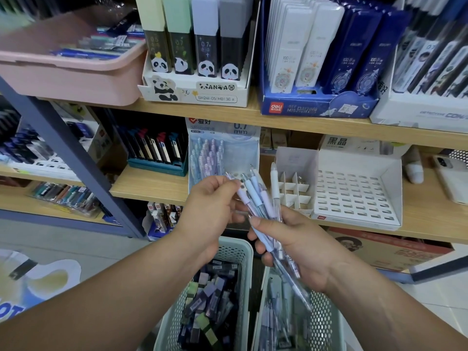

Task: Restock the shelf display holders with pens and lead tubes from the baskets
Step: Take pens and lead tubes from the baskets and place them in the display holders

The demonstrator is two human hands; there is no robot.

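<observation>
My right hand [301, 252] grips a bundle of pastel pens [263, 203], tips fanned upward. My left hand [215, 206] pinches the top of one pen in that bundle. Both hands hover in front of the middle shelf, just below a pen display holder [250, 150] marked 0.7 mm that is part filled on its left side. Below the hands stand two pale green baskets: the left basket [243, 252] holds lead tubes [212, 300], the right basket [326, 323] holds more pens [278, 315].
A white slotted holder [354, 193] and a small white divider box [293, 183] stand to the right on the middle shelf. The panda lead display [195, 59] and blue boxes [316, 102] fill the upper shelf. A pink bin [71, 74] sits upper left.
</observation>
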